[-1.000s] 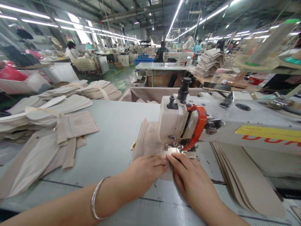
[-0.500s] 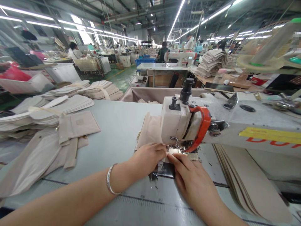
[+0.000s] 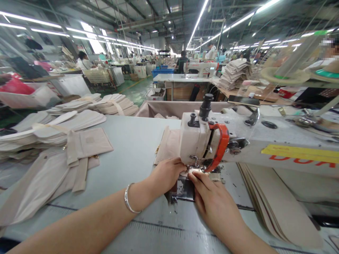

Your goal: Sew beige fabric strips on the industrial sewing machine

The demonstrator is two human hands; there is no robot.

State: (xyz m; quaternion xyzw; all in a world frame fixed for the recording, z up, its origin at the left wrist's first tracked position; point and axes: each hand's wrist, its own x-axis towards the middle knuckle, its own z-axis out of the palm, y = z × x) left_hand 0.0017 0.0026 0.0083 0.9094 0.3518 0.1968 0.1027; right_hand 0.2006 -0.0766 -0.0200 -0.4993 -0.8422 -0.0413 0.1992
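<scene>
A beige fabric piece (image 3: 169, 144) lies under the head of a sewing machine (image 3: 201, 141) with an orange guard. My left hand (image 3: 165, 174) rests on the fabric's near edge, fingers curled and pressing it down just left of the needle. From the right, my right hand (image 3: 212, 201) lies flat with its fingertips pressed on the fabric at the presser foot. A silver bracelet (image 3: 129, 199) circles my left wrist. The needle area itself is partly hidden by the machine head and my fingers.
Stacks of beige cut pieces (image 3: 60, 123) cover the left of the grey table (image 3: 132, 141), and a flat pile of panels (image 3: 275, 201) lies on the right. A fabric bin (image 3: 169, 106) stands behind the table. Other people work at distant machines.
The fabric has fed away from me under the machine. Both hands followed it forward toward the needle, uncovering the dark metal plate beneath them.
</scene>
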